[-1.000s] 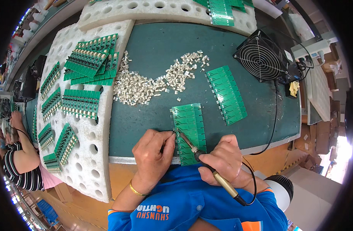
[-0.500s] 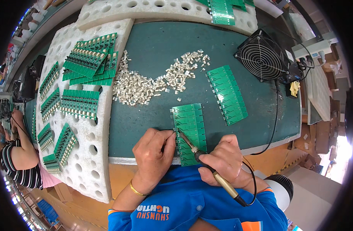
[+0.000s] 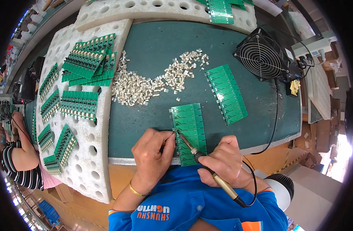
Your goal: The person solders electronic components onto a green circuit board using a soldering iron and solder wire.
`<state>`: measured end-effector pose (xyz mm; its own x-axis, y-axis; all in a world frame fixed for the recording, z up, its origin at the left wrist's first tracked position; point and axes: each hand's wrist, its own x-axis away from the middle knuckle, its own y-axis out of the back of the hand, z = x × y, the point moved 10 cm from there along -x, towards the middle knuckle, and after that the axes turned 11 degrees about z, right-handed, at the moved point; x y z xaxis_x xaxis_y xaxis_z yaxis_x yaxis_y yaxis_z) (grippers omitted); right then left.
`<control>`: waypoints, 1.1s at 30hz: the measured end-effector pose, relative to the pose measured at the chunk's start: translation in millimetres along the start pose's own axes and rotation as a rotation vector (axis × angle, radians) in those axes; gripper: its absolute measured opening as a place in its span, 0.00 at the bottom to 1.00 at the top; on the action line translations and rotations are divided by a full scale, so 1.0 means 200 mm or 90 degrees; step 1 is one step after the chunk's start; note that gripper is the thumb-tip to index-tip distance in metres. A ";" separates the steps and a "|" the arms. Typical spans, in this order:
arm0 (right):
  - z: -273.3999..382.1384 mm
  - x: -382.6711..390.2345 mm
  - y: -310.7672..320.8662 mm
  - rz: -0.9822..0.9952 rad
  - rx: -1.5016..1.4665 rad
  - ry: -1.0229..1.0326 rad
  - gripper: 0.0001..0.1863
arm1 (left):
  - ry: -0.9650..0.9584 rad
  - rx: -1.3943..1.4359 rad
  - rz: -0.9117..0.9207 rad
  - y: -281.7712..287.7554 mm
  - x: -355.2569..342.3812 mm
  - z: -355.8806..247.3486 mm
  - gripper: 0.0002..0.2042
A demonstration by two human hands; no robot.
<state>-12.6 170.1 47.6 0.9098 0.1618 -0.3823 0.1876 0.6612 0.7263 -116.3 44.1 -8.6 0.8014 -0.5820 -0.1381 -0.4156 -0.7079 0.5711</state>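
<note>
A green circuit board (image 3: pixel 190 119) lies on the near part of the bench, a row of small pale connectors along its left edge. My right hand (image 3: pixel 224 163) is closed round a soldering iron (image 3: pixel 225 186) with a gold-coloured handle. Its tip rests at the connectors on the left edge, about midway along the board. Close to that tip, my left hand (image 3: pixel 151 152) has thumb and forefinger pinched together at the edge; whatever is between them is too small to make out. Another green circuit board (image 3: pixel 227 94) lies farther right, also with connectors along its left side.
Loose white connectors (image 3: pixel 136 88) are heaped beyond my hands. At left, a white foam panel (image 3: pixel 101 169) bears several populated boards (image 3: pixel 84 63); another foam panel (image 3: pixel 165 7) lies at the back. A black fan (image 3: pixel 261 56) stands at right. Another person's arm (image 3: pixel 22 138) shows far left.
Almost nothing differs. The iron's tip stays at the board's left edge, and both hands hold nearly the same places; the whole view has shifted very slightly.
</note>
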 end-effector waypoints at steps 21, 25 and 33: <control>0.00 0.02 0.03 0.008 -0.008 -0.007 0.16 | 0.026 0.002 -0.020 0.07 0.03 -0.01 0.04; -0.02 0.03 0.04 -0.002 -0.031 -0.010 0.15 | 0.028 0.047 0.001 0.07 0.07 0.01 0.02; -0.07 0.06 0.02 -0.074 -0.157 -0.032 0.22 | 0.036 0.271 0.209 -0.08 0.11 -0.15 0.05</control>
<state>-5.4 184.9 37.4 0.9055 0.0422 -0.4222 0.2019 0.8322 0.5164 -78.9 53.5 3.1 0.6169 -0.7859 0.0434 -0.7765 -0.5986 0.1970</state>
